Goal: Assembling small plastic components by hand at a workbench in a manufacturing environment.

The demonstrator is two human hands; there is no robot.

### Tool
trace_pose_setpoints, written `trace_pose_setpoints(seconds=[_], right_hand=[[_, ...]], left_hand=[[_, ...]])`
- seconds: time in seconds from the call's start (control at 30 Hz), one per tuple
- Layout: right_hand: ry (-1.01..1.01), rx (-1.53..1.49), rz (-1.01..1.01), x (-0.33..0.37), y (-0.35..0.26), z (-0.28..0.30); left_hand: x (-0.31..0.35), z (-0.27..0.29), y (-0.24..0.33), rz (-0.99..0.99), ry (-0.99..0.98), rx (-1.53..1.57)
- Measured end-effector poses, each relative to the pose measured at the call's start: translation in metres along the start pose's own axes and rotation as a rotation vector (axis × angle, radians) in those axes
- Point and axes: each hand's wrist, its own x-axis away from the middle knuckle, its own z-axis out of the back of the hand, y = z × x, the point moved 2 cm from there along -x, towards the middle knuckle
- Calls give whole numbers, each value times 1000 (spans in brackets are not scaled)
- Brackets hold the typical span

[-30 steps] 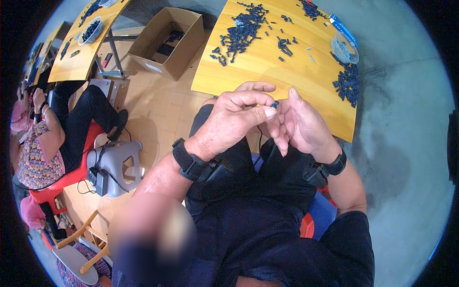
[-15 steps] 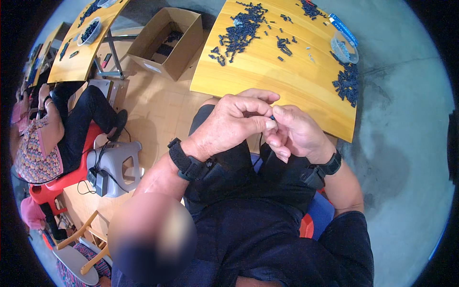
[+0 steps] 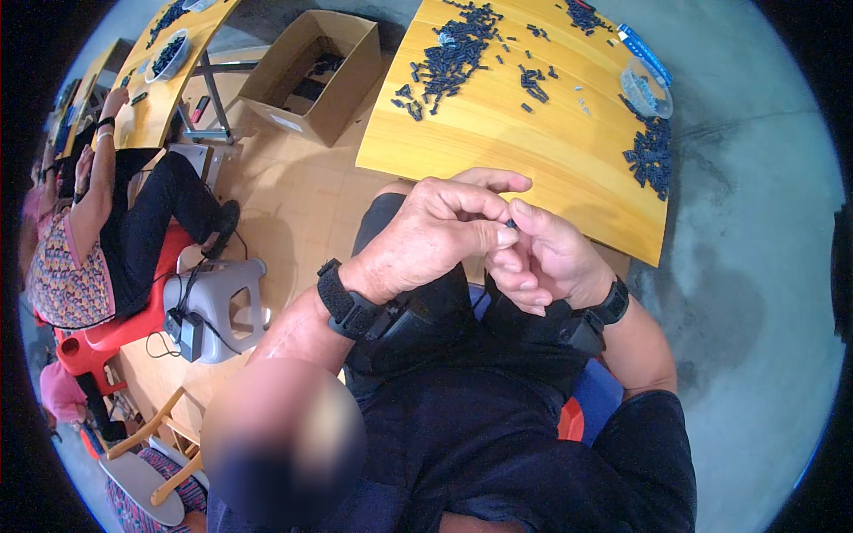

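Over my lap, just off the near edge of the yellow wooden table (image 3: 498, 142), both hands meet at their fingertips. My left hand (image 3: 435, 229) pinches a small dark piece (image 3: 511, 224) between thumb and forefinger; most of it is covered by the fingers. The thumb of my right hand (image 3: 560, 256) presses at the same piece from the right, its other fingers curled below. Many small black plastic parts (image 3: 458, 55) are heaped on the far left of the table, and another pile of black parts (image 3: 651, 158) sits along its right edge.
A clear tub (image 3: 646, 93) of small pale blue pieces and a blue box (image 3: 644, 55) stand at the table's right edge. Left of the table is an open cardboard box (image 3: 342, 102). A grey stool (image 3: 227, 302) and a seated person (image 3: 75, 266) are farther left.
My hands stay together with the small piece, and my right fingers have shifted slightly. At left, the seated person's arm has reached up toward their table.
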Motion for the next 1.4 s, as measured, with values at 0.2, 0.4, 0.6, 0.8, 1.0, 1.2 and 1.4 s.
trace_pose_setpoints(seconds=[0.2,0.4,0.6,0.8,1.0,1.2,1.4], right_hand=[[76,-18,33,-6,2,-4],[148,-133,70,-18,11,-15],[167,-251,180,-27,22,-21],[81,-242,141,-24,16,-17],[51,-172,166,-21,13,-9],[456,133,187,-16,13,14],[1130,1448,458,22,-26,119]], left_hand=[[0,3,3,8,27,-14],[1,6,7,81,34,18],[3,14,5,132,3,25],[2,12,8,222,62,79],[1,11,7,244,96,-6],[2,8,-12,263,66,64],[2,30,-35,264,344,-321]])
